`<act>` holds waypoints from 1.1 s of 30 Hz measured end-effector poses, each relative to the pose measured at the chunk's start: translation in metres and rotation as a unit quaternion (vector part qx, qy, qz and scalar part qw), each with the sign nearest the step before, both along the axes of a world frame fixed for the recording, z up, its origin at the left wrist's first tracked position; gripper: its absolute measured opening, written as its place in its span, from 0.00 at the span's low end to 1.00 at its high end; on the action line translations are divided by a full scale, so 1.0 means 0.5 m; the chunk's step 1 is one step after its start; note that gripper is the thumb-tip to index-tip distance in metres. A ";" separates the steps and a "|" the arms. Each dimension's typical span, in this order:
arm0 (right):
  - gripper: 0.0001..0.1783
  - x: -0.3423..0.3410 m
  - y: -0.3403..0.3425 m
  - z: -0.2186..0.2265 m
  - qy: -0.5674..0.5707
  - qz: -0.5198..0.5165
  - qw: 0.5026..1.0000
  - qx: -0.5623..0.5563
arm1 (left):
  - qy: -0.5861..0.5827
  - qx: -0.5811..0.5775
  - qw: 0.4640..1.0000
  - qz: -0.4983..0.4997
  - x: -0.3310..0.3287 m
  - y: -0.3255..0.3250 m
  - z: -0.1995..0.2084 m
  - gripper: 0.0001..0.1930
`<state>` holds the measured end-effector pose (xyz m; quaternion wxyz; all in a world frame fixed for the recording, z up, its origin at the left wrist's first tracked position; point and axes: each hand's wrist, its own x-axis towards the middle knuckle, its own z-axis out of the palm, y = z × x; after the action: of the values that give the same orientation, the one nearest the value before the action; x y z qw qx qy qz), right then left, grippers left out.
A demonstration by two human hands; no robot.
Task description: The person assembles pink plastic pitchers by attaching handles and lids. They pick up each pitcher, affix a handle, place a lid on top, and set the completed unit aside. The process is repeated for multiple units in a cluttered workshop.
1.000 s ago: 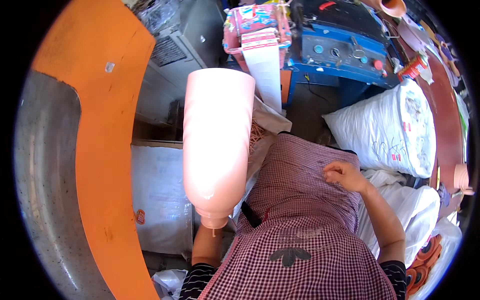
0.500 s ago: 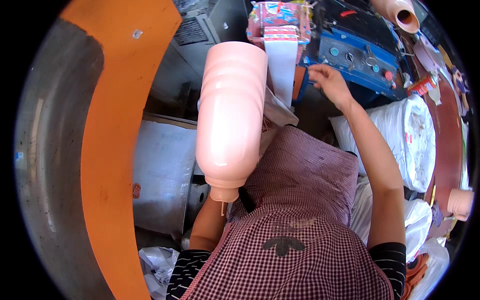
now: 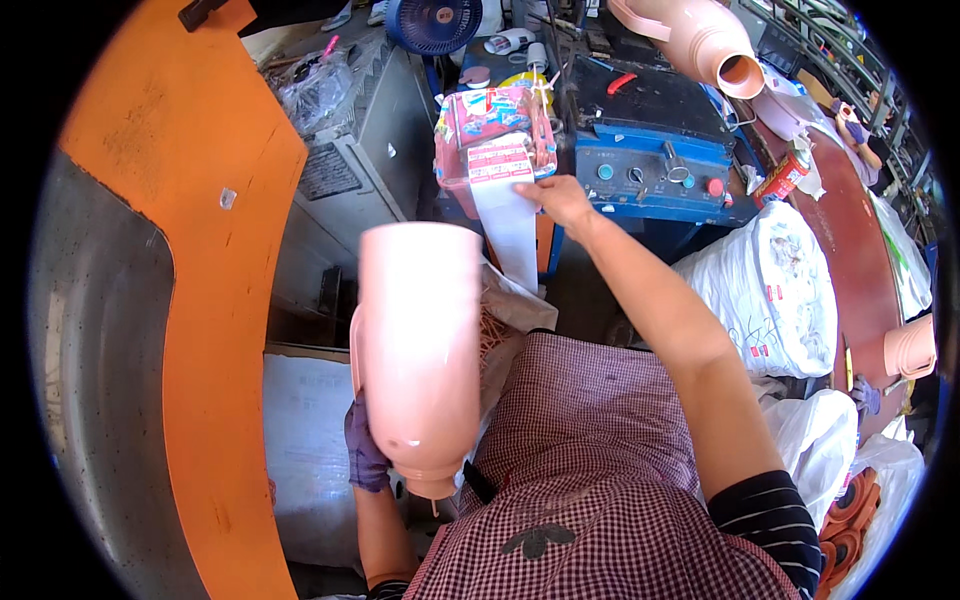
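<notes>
A glossy pink plastic thermos shell stands in front of me, neck down, its wide end up. My left hand, in a purple glove, is wrapped round its left side below the handle; the shell hides part of the fingers. A thin sprue hangs from the neck. Ahead, my bare right hand pinches the right edge of a white strip of labels with red print. That strip drapes over the front of a pink basket covered with coloured stickers.
An orange machine panel curves along the left. Beyond the basket are a blue control box with buttons and a blue fan. More pink shells lie at the upper right, above a stuffed white sack and a red-brown tabletop.
My right hand has moved left and down onto the label strip. The thermos shell has lowered with my left hand, whose glove now shows. The view has shifted, bringing the fan into sight.
</notes>
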<state>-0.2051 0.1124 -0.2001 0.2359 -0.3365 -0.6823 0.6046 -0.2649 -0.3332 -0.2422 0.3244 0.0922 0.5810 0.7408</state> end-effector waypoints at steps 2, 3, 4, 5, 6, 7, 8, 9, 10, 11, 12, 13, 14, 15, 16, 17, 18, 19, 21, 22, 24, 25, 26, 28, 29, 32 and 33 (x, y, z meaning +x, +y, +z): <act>0.15 -0.003 -0.010 -0.025 0.013 -0.020 0.998 -0.053 | 0.008 -0.021 1.000 -0.020 0.003 0.012 0.019 0.23; 0.13 -0.001 -0.020 -0.028 -0.003 -0.015 0.998 -0.062 | 0.027 -0.038 0.998 -0.038 0.006 0.016 0.018 0.23; 0.12 0.001 -0.025 -0.038 0.006 -0.011 1.000 0.000 | 0.028 -0.031 0.996 -0.077 -0.003 0.006 -0.023 0.21; 0.12 0.010 -0.026 -0.055 0.013 -0.009 0.998 0.062 | 0.044 -0.069 0.994 -0.072 0.020 0.029 -0.019 0.18; 0.11 0.017 -0.027 -0.069 0.022 -0.006 0.992 0.124 | 0.077 -0.094 0.987 -0.102 0.035 0.041 -0.027 0.18; 0.11 0.024 -0.026 -0.081 0.023 0.002 0.990 0.140 | 0.109 -0.118 0.978 -0.132 0.048 0.052 -0.036 0.17; 0.11 0.028 -0.021 -0.090 0.026 0.009 0.987 0.157 | 0.145 -0.151 0.965 -0.159 0.055 0.067 -0.036 0.17; 0.11 0.028 -0.015 -0.097 0.030 0.017 0.984 0.174 | 0.130 -0.123 0.970 -0.167 0.063 0.083 -0.034 0.17; 0.12 0.020 -0.009 -0.107 0.042 -0.004 0.976 0.213 | 0.140 -0.119 0.965 -0.186 0.064 0.094 -0.025 0.17; 0.13 0.013 -0.003 -0.107 0.019 -0.025 0.977 0.210 | 0.151 -0.117 0.960 -0.205 0.066 0.105 -0.003 0.17; 0.14 0.004 0.009 -0.103 -0.004 -0.046 0.977 0.207 | 0.174 -0.104 0.956 -0.214 0.071 0.114 -0.005 0.18; 0.15 -0.004 0.022 -0.100 -0.027 -0.066 0.976 0.205 | 0.196 -0.091 0.951 -0.223 0.076 0.123 -0.008 0.18; 0.17 -0.011 0.034 -0.094 -0.054 -0.088 0.977 0.186 | 0.219 -0.080 0.944 -0.232 0.075 0.129 -0.008 0.18; 0.17 -0.017 0.044 -0.091 -0.059 -0.086 0.973 0.207 | 0.218 -0.091 0.943 -0.235 0.075 0.133 -0.005 0.18; 0.17 -0.021 0.053 -0.087 -0.063 -0.084 0.968 0.228 | 0.216 -0.102 0.941 -0.238 0.075 0.136 0.002 0.18; 0.17 -0.023 0.066 -0.089 -0.070 -0.081 0.963 0.248 | 0.212 -0.113 0.940 -0.242 0.078 0.137 0.006 0.18; 0.16 -0.027 0.087 -0.090 -0.055 -0.106 0.967 0.224 | 0.214 -0.121 0.940 -0.237 0.080 0.140 0.009 0.18; 0.15 -0.021 0.113 -0.089 -0.054 -0.102 0.970 0.213 | 0.216 -0.129 0.940 -0.232 0.082 0.142 0.010 0.19; 0.15 -0.019 0.136 -0.067 -0.053 -0.086 0.976 0.191 | 0.225 -0.142 0.940 -0.216 0.084 0.145 0.017 0.19; 0.14 -0.018 0.142 -0.060 -0.056 -0.062 0.986 0.147 | 0.233 -0.145 0.938 -0.210 0.084 0.146 0.025 0.19; 0.13 0.003 0.143 -0.081 -0.023 0.011 0.992 0.125 | 0.259 -0.127 0.934 -0.211 0.084 0.156 0.027 0.19; 0.12 0.017 0.138 -0.097 -0.007 0.049 0.992 0.113 | 0.277 -0.108 0.930 -0.215 0.078 0.160 0.026 0.18; 0.11 0.020 0.102 -0.089 -0.004 0.056 0.996 0.068 | 0.292 -0.091 0.929 -0.208 0.075 0.157 0.021 0.18; 0.08 0.044 0.057 -0.061 0.005 0.054 0.998 0.040 | 0.342 -0.052 0.916 -0.203 0.070 0.158 0.032 0.18; 0.08 0.054 0.053 -0.063 0.022 0.044 0.998 0.031 | 0.368 -0.033 0.906 -0.205 0.065 0.163 0.037 0.18; 0.09 0.057 0.057 -0.068 0.030 0.056 0.997 0.032 | 0.404 -0.018 0.883 -0.236 0.066 0.184 0.035 0.18; 0.10 0.060 0.059 -0.068 0.005 0.053 0.997 0.057 | 0.417 -0.014 0.875 -0.247 0.069 0.192 0.039 0.18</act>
<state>-0.1754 0.1420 -0.2341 0.2252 -0.2827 -0.7316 0.5781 -0.2305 -0.2370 -0.2225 0.2263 0.5285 0.6307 0.5212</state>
